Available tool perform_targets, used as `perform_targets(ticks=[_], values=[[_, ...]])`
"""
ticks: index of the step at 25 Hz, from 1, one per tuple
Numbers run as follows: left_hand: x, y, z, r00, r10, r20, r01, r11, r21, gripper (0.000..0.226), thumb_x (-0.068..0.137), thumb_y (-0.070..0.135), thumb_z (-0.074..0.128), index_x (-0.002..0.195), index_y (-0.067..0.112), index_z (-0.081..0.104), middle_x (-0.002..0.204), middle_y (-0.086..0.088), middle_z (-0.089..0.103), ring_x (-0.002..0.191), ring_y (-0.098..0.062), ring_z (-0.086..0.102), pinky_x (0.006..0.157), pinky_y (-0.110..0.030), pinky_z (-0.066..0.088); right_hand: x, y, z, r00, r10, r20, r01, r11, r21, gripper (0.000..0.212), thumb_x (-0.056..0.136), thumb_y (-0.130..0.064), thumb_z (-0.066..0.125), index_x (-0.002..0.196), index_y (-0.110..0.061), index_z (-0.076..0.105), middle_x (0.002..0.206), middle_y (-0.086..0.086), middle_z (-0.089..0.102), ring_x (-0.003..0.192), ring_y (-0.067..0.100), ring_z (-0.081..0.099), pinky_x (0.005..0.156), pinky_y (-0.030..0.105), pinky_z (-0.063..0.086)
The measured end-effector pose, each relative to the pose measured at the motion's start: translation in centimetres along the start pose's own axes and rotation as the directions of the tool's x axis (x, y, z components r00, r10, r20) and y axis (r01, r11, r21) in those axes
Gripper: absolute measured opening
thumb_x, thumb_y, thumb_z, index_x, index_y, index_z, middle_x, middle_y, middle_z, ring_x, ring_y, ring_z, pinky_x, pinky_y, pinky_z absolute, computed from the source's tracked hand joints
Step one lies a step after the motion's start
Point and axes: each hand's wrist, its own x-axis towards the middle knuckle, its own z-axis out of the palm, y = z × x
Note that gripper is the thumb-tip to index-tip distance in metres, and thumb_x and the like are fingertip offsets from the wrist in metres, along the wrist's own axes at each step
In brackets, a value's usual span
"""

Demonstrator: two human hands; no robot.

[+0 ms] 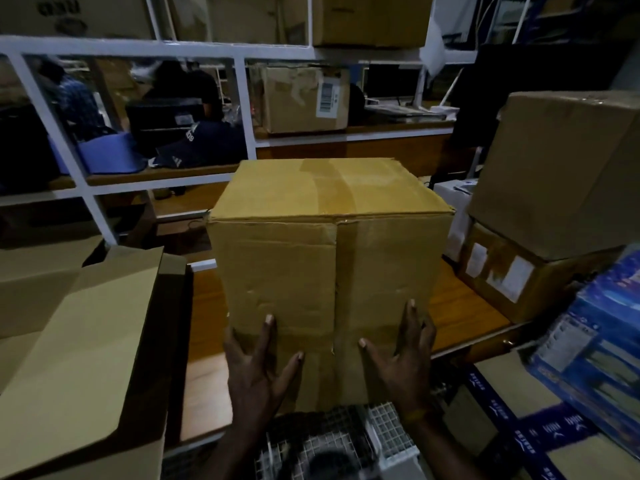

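A tall brown box [329,271], its top and near face sealed with 1 strip of tape [341,188], stands upright on the wooden counter [207,323], in the middle of the view. Both hands lie on the lower part of its near face. The left hand [256,362] presses flat left of the tape seam, its grip spread, fingers straight and fanned, thumb out toward the seam. The right hand [405,358] rests right of the seam near the box's right edge, grip likewise spread, pinching nothing. An open carton [69,323] sits just left of the box. 2 stacked cartons [554,188] stand to the right, with blue packs [595,358] nearer the camera. A white rack [166,50] rises behind.
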Motion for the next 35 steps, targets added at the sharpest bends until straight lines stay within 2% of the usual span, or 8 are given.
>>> perform_targets(ticks=[4, 9, 12, 16, 21, 25, 30, 35], values=[[3.8, 0.6, 0.6, 0.996, 0.019, -0.088, -0.021, 1.000, -0.014, 0.073, 0.078, 0.059, 0.059, 0.146, 0.044, 0.036, 0.163, -0.012, -0.006, 0.150, -0.029, 0.001, 0.104, -0.060, 0.041, 2.3, -2.2, 2.2, 0.996, 0.015, -0.093, -0.017, 1.000, -0.022, 0.105, 0.069, -0.041, 0.086, 0.146, -0.060, 0.018, 0.151, 0.016, 0.026, 0.137, 0.040, 0.030, 0.103, 0.061, 0.040], [10.3, 2.0, -0.5, 0.999, 0.023, -0.024, -0.022, 0.997, 0.072, 0.068, 0.075, 0.058, 0.061, 0.140, 0.049, 0.044, 0.164, 0.008, -0.007, 0.144, -0.038, 0.023, 0.099, -0.058, 0.044, 7.6, -5.6, 3.1, 0.993, 0.023, -0.113, -0.033, 0.995, -0.095, 0.082, 0.073, -0.049, 0.079, 0.139, -0.063, 0.031, 0.152, 0.009, 0.023, 0.137, 0.037, 0.030, 0.104, 0.062, 0.038], [14.3, 2.6, -0.4, 0.998, -0.035, 0.056, 0.027, 0.989, 0.147, 0.070, 0.073, 0.071, 0.048, 0.140, 0.054, 0.040, 0.163, 0.012, -0.008, 0.141, -0.039, 0.027, 0.102, -0.057, 0.041, 11.3, -6.7, 3.4, 0.996, 0.091, -0.012, -0.091, 0.976, -0.200, 0.076, 0.079, -0.055, 0.070, 0.139, -0.065, 0.025, 0.156, 0.009, 0.014, 0.140, 0.036, 0.024, 0.110, 0.057, 0.032], [18.8, 2.0, 1.3, 0.975, -0.102, 0.198, 0.031, 0.943, 0.331, 0.078, 0.076, 0.081, 0.028, 0.148, 0.054, 0.018, 0.163, 0.006, -0.012, 0.143, -0.038, 0.025, 0.106, -0.052, 0.036, 15.7, -6.5, 4.8, 0.985, 0.113, 0.127, -0.056, 0.922, -0.383, 0.070, 0.087, -0.064, 0.054, 0.146, -0.058, 0.019, 0.156, 0.015, 0.008, 0.139, 0.038, 0.024, 0.111, 0.053, 0.029], [20.0, 4.5, 1.9, 0.954, -0.212, 0.211, 0.089, 0.875, 0.475, 0.074, 0.086, 0.072, 0.046, 0.151, 0.046, 0.021, 0.164, -0.002, -0.001, 0.140, -0.032, 0.034, 0.106, -0.044, 0.037, 19.6, -5.5, 5.5, 0.954, 0.161, 0.253, -0.065, 0.935, -0.349, 0.072, 0.082, -0.065, 0.061, 0.145, -0.055, 0.028, 0.149, 0.017, 0.022, 0.133, 0.040, 0.035, 0.108, 0.051, 0.033], [18.8, 5.6, 2.1, 0.916, -0.329, 0.228, 0.175, 0.842, 0.510, 0.074, 0.083, 0.077, 0.043, 0.148, 0.053, 0.019, 0.164, 0.007, -0.001, 0.134, -0.039, 0.039, 0.092, -0.047, 0.045, 19.8, -4.1, 4.8, 0.949, 0.142, 0.280, -0.031, 0.930, -0.367, 0.071, 0.081, -0.068, 0.058, 0.145, -0.053, 0.031, 0.144, 0.012, 0.027, 0.127, 0.035, 0.038, 0.106, 0.049, 0.035], [19.0, 5.8, 2.9, 0.894, -0.388, 0.222, 0.188, 0.778, 0.599, 0.072, 0.083, 0.081, 0.035, 0.148, 0.052, 0.022, 0.163, 0.006, 0.006, 0.128, -0.038, 0.046, 0.084, -0.042, 0.044, 20.5, -3.1, 5.3, 0.906, 0.128, 0.404, 0.071, 0.895, -0.441, 0.067, 0.088, -0.069, 0.045, 0.149, -0.051, 0.024, 0.154, 0.017, 0.017, 0.135, 0.038, 0.033, 0.108, 0.052, 0.032], [17.9, 4.7, 3.7, 0.802, -0.493, 0.336, 0.195, 0.748, 0.635, 0.068, 0.086, 0.079, 0.034, 0.147, 0.050, 0.028, 0.162, 0.003, 0.014, 0.138, -0.030, 0.038, 0.096, -0.043, 0.040, 19.6, -1.7, 5.4, 0.788, 0.205, 0.581, 0.162, 0.841, -0.516, 0.062, 0.093, -0.069, 0.036, 0.150, -0.048, 0.024, 0.157, 0.024, 0.014, 0.136, 0.043, 0.031, 0.109, 0.053, 0.029]])
